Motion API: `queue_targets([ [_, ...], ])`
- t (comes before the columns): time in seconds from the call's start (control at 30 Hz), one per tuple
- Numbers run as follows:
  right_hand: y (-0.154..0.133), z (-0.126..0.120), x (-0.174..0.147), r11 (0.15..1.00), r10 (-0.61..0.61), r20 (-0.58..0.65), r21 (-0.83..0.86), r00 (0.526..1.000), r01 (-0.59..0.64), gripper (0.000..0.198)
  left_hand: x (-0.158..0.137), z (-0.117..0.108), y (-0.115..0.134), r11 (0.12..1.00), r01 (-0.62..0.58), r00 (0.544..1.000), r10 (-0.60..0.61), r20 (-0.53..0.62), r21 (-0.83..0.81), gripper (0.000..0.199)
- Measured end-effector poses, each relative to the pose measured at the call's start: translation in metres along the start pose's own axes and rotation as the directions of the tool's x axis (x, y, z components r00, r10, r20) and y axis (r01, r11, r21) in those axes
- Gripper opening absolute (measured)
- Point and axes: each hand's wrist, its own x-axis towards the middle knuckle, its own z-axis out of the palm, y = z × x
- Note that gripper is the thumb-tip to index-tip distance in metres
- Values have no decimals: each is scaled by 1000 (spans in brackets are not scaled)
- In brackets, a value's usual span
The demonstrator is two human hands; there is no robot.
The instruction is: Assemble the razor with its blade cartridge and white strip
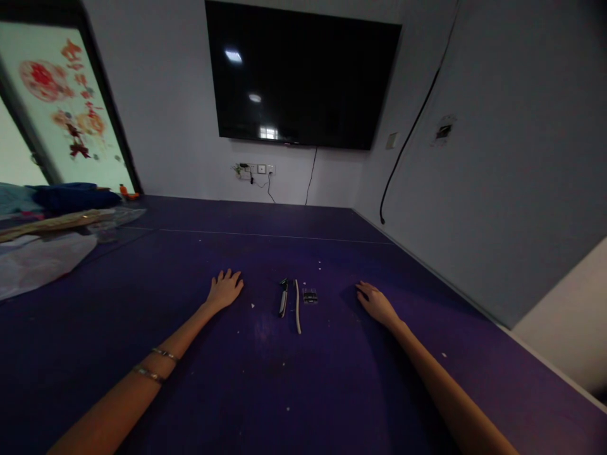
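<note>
My left hand (224, 291) lies flat on the purple tabletop (265, 385), palm down with its fingers spread, holding nothing. Out to the right, my right hand (375, 302) rests palm down, its fingers stretched out and lying close to one another, also holding nothing. Between the two hands are three small things in a row. A slim black-and-silver tool (283, 299), perhaps a razor or cutter, is nearest my left hand. Beside it lies a pale, slightly bent length of cable or tube (298, 308). A small clear packet with dark contents (310, 296) sits to its right, apart from my right hand.
Folded cloth (78, 196) and plastic bags (45, 262) lie on the table's left side, near a small orange object (127, 192). A black cable (410, 139) hangs down the right wall. A large television (303, 76) is mounted above wall sockets (262, 169). Small white scraps dot the tabletop.
</note>
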Motion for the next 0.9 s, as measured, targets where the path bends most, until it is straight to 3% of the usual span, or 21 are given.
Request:
queue_targets([
  [0.9, -2, -1, -2, 1000, 4, -18, 18, 1000, -4, 41, -3, -5, 1, 1000, 1, 1000, 0, 9, -29, 52],
])
